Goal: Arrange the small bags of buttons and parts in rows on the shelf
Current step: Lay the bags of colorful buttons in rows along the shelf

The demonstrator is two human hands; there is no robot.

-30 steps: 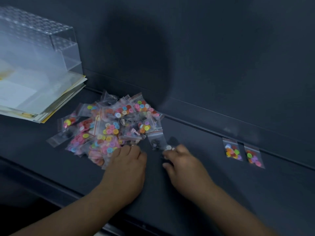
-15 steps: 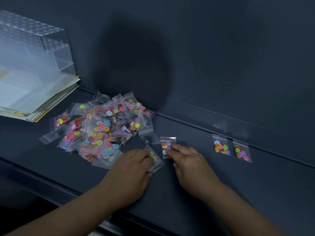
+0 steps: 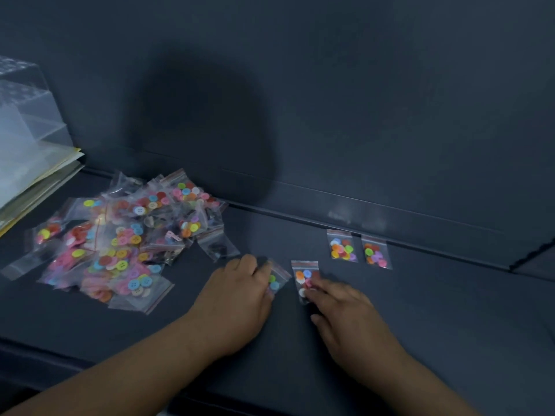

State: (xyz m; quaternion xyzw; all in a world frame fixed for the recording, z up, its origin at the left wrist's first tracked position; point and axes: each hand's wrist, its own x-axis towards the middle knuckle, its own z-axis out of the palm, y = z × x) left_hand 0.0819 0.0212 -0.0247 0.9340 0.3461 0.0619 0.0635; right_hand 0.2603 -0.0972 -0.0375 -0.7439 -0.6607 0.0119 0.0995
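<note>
My left hand (image 3: 240, 295) half hides one bag (image 3: 277, 279); I cannot tell its grip. My right hand (image 3: 345, 313), blurred, presses straight fingertips (image 3: 313, 286) on a second bag (image 3: 304, 273) just beside, centre frame. Pile (image 3: 120, 241) at left.

Left hand (image 3: 237, 298), right hand (image 3: 345, 316): both palm-down.

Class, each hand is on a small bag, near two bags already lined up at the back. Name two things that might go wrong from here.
The right hand presses the orange-button bag without gripping, so it may skew beside the placed pair.
The green-button bag under the left hand lies close; they could overlap.
</note>
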